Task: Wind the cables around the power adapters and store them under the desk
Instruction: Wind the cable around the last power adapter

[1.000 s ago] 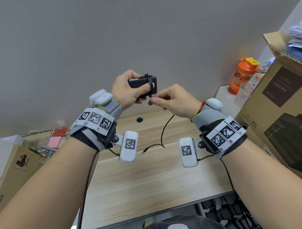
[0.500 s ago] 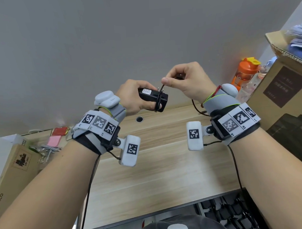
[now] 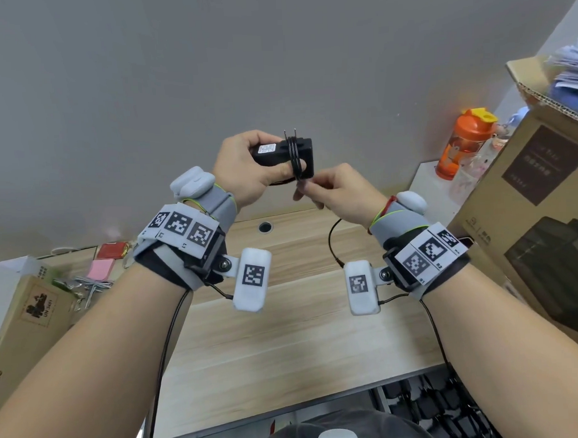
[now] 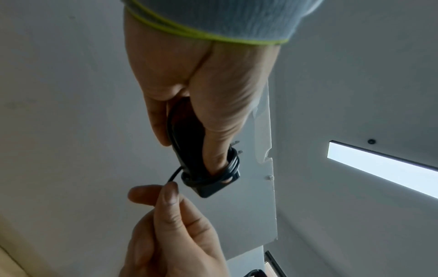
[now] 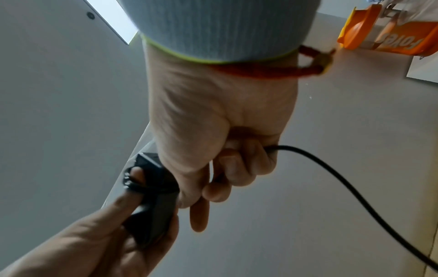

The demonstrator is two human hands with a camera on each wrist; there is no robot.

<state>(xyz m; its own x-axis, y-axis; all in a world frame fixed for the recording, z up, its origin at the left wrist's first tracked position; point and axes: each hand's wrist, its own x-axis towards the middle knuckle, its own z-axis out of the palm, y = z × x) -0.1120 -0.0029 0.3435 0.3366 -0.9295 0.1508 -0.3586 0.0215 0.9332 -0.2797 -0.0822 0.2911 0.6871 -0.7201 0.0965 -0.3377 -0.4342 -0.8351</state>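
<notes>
A black power adapter (image 3: pixel 280 154) with two metal prongs pointing up is held in the air above the desk by my left hand (image 3: pixel 246 166), whose thumb lies under the wound loops. Several turns of thin black cable (image 3: pixel 294 156) circle the adapter's right end (image 4: pixel 208 176). My right hand (image 3: pixel 336 192) sits just below and right of the adapter and pinches the cable (image 5: pixel 331 168) between thumb and forefinger. The free tail (image 3: pixel 331 242) hangs in a short curve under the right wrist, ending in a small plug. In the right wrist view the adapter (image 5: pixel 154 196) shows beside my knuckles.
A light wooden desk (image 3: pixel 285 343) with a cable hole (image 3: pixel 265 227) lies below. Large cardboard boxes (image 3: pixel 536 216) stand at right, an orange bottle (image 3: pixel 465 140) behind them. A box (image 3: pixel 25 313), keys and pink notes clutter the left. Several black adapters (image 3: pixel 428 407) lie under the desk.
My right hand has swung from above the adapter down to its lower right, laying another turn of cable. The left hand raised the adapter, prongs up. The hanging tail is shorter.
</notes>
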